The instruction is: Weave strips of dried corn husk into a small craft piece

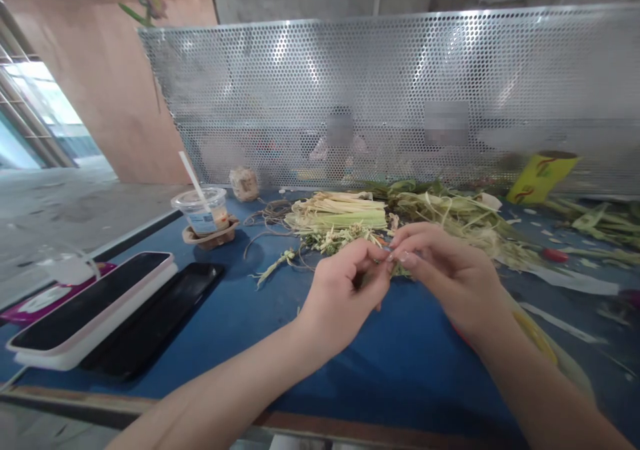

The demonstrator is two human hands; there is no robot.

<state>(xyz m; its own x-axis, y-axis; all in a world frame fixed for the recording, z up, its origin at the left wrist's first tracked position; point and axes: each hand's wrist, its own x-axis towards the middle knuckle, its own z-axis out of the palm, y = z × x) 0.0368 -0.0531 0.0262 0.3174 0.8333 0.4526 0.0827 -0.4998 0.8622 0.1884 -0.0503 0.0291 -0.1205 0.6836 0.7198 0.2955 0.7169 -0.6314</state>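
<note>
My left hand point(345, 290) and my right hand point(450, 273) meet above the blue table, fingertips pinched together. Whatever they hold between them is too small and too covered by the fingers to make out. Just behind the hands lies a bundle of pale yellow-green dried stalks point(345, 210), with small knotted plant pieces point(335, 238) in front of it. One loose knotted piece point(275, 267) rests to the left of my left hand. Thin brown cords point(273, 215) lie tangled at the bundle's left end.
At the left stand a lidded drink cup point(201, 213) with a straw, a phone point(95, 303) and a black tray point(155, 320). Husk-like leaves point(450, 217) and a yellow container point(543, 177) are at the back right. A perforated metal screen point(320, 70) closes the table's far side.
</note>
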